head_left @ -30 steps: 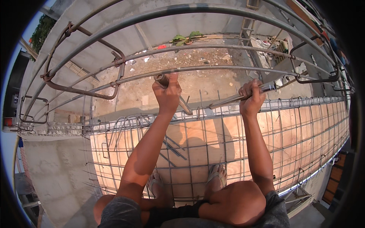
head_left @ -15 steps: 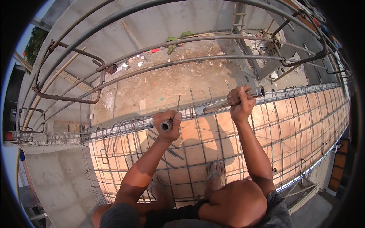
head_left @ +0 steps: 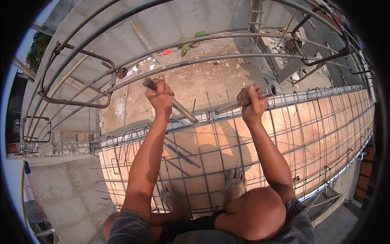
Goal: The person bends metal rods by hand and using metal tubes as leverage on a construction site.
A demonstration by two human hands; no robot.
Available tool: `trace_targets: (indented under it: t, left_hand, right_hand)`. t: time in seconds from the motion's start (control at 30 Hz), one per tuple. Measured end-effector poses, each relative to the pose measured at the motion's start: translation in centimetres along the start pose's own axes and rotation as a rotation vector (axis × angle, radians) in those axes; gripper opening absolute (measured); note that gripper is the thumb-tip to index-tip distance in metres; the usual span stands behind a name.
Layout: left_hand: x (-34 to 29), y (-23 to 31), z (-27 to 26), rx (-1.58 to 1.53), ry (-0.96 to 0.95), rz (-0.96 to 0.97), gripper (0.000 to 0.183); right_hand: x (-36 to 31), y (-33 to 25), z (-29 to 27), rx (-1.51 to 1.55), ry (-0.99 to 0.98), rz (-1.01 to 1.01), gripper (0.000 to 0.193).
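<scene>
My left hand (head_left: 161, 99) is closed around a steel pipe (head_left: 183, 111), which slants up to the left from the far edge of the rebar grid. The lower end of that pipe meets the edge bars, though the exact contact is too small to make out. Farther right, my right hand (head_left: 253, 102) grips a second steel pipe (head_left: 228, 108). Its wide hollow mouth points right past my fist, and its other end rests low by the same edge. Beneath both hands, the rebar grid (head_left: 205, 156) spreads over light plywood (head_left: 207, 140).
My sandalled feet stand on the grid. Several short loose bars (head_left: 180, 154) lie at its left part. A raised rebar cage (head_left: 158, 77) with bent stirrups crosses in front. Beyond the grid's far edge, a lower dirt floor (head_left: 195, 77) holds rubble; a ladder (head_left: 256, 18) leans farther back.
My left hand has swung away from me and to the left, tilting its pipe so the shaft shows. My right hand has shifted slightly left and turned its pipe a little.
</scene>
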State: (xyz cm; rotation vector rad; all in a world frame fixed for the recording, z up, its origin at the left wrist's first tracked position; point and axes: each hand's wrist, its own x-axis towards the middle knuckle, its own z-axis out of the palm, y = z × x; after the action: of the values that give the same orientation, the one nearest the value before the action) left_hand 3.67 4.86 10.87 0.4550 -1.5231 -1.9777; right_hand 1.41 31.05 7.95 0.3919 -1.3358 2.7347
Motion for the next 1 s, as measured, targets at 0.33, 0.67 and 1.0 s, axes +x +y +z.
trace_targets:
  t: [0.33, 0.67, 1.0]
  left_hand:
    - [4.0, -2.5, 1.1, 0.094, 0.041, -0.102, 0.034]
    - [4.5, -2.8, 1.9, 0.157, 0.022, -0.069, 0.035]
    - [4.8, -3.4, 1.6, 0.145, 0.033, -0.07, 0.031]
  right_hand:
    - [1.4, 1.5, 2.3, -0.058, 0.134, -0.006, 0.028]
    - [0.1, 0.0, 2.2, -0.087, 0.178, -0.002, 0.031]
    - [0.4, -1.3, 1.3, -0.086, 0.192, -0.033, 0.034]
